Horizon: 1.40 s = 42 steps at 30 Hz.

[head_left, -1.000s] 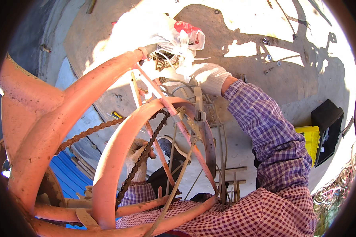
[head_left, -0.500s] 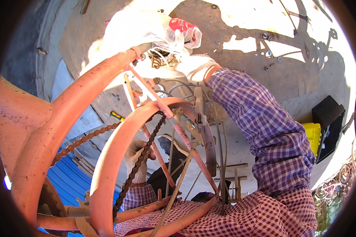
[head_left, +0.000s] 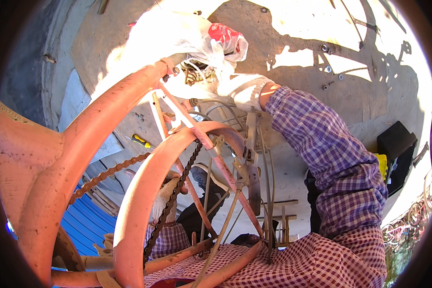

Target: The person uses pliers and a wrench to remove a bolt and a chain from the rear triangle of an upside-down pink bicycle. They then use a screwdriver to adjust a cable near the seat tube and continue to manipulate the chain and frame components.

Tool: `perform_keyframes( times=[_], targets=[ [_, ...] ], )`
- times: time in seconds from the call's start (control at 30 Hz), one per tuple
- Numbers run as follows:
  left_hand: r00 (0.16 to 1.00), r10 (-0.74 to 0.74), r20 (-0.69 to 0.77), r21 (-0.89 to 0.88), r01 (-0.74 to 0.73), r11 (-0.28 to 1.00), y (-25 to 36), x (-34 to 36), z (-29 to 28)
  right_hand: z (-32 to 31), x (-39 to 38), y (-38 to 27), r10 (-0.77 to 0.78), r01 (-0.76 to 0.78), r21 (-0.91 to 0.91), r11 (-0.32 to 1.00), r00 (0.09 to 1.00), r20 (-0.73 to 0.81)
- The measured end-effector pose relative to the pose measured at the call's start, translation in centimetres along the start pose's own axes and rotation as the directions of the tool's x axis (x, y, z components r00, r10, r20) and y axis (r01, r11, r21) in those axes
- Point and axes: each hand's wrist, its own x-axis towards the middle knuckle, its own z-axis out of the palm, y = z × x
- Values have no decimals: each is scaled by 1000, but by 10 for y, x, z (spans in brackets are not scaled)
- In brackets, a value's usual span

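An orange-painted bicycle frame (head_left: pixel 89 125) with a curved mudguard (head_left: pixel 141 206) fills the left and middle. A dark chain (head_left: pixel 170 204) hangs beside the mudguard, and a rusty chain (head_left: pixel 108 174) runs off to its left. My left hand (head_left: pixel 164 199), in a pale glove with bare fingertips, is behind the dark chain; its visible fingers are bent, and the mudguard hides part of it. My right hand (head_left: pixel 247 92), in a white glove, reaches to a white plastic bag (head_left: pixel 197 45) holding metal parts (head_left: pixel 197 74). Glare and the bag hide the right fingers.
A yellow-and-black-handled tool (head_left: pixel 140 140) lies on the ground beyond the frame. Loose nuts and bolts (head_left: pixel 328 69) are scattered at the upper right. A black toolbox (head_left: pixel 397 144) with a yellow part stands at the right. Blue ridged sheeting (head_left: pixel 89 223) is at the lower left.
My right hand has drawn slightly right and down, away from the bag's parts. My left hand has sunk a little lower behind the chain. The whole view has shifted slightly.
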Motion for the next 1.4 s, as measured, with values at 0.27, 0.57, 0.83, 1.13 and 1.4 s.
perform_keyframes(
  times=[0.27,0.57,0.83,1.13,1.4],
  targets=[
    [989,-129,65,-84,134,987,13,-10,-1,18,20,5,-286,191,-332,924,920,-267],
    [982,-181,58,-123,187,975,10,-11,0,27,29,9,-325,168,-445,880,896,-304],
    [986,-129,103,-173,145,974,1,-5,-7,15,23,-3,-296,196,-431,881,938,-179],
    [990,-139,22,-172,140,975,12,-24,4,16,22,-15,-157,57,-421,905,966,-206],
    [994,-113,12,-208,113,972,4,-13,3,30,44,23,-475,329,-487,809,854,-213]
  ],
)
